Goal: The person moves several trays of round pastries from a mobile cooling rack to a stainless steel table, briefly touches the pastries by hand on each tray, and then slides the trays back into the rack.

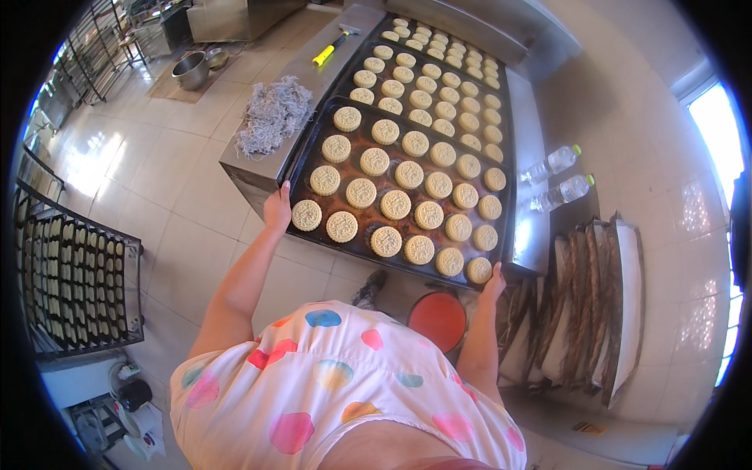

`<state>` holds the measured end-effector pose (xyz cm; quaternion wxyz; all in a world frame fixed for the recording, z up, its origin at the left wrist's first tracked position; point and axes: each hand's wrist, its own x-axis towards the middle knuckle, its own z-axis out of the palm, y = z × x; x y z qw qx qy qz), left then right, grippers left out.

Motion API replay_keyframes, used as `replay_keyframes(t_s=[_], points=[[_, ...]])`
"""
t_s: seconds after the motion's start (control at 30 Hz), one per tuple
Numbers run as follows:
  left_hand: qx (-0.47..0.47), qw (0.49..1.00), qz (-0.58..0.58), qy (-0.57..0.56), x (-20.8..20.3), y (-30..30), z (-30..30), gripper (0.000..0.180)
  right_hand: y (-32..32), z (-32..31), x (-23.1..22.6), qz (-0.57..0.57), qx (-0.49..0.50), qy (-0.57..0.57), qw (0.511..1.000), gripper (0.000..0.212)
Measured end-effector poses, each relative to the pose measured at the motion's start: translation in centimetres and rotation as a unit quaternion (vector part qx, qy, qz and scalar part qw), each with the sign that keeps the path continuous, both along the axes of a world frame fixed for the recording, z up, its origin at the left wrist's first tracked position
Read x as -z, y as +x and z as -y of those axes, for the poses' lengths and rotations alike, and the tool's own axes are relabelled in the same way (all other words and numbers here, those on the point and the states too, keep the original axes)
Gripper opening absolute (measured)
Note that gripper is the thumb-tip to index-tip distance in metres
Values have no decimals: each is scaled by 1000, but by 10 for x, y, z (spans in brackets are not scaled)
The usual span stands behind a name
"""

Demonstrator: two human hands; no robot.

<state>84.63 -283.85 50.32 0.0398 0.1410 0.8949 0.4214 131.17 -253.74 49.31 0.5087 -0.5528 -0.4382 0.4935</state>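
A dark baking tray [356,244] bears rows of round, stamped, pale pastries [395,204]. My left hand [278,207] grips its near left corner, and my right hand [494,283] is closed on the near right corner. The fingers of both hands are partly hidden by the rim. The tray's near end juts out past the metal counter [258,184] toward me. Beyond it on the counter lie more dark trays with the same kind of pastries [421,99].
Left on the counter are a grey shredded heap [274,117] and a yellow-handled scraper [332,48]. Two clear bottles [562,193] lie at right. Stacked boards [599,305] lean by the wall. A red round stool [437,322] stands below; a loaded rack [74,274] is at left.
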Motion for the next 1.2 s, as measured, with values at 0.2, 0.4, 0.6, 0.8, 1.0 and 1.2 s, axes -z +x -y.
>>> replay_keyframes(t_s=[0.2,0.4,0.6,0.8,1.0,1.2], points=[[0,1000,-8,-3,1,-2,0,64,0,-1,2,7,-4,6,1000,42],[5,1000,-4,-5,2,-2,0,65,0,-1,3,9,-7,1,1000,42],[8,999,31,24,0,-4,2,68,2,-2,5,10,-10,12,1000,45],[12,987,124,98,3,-4,4,68,-7,11,-22,244,69,111,961,40],[-1,982,153,107,11,-8,4,67,-76,-11,-119,300,-10,346,889,20],[-6,964,168,208,-2,4,2,60,-234,-105,-175,386,-233,399,798,35]])
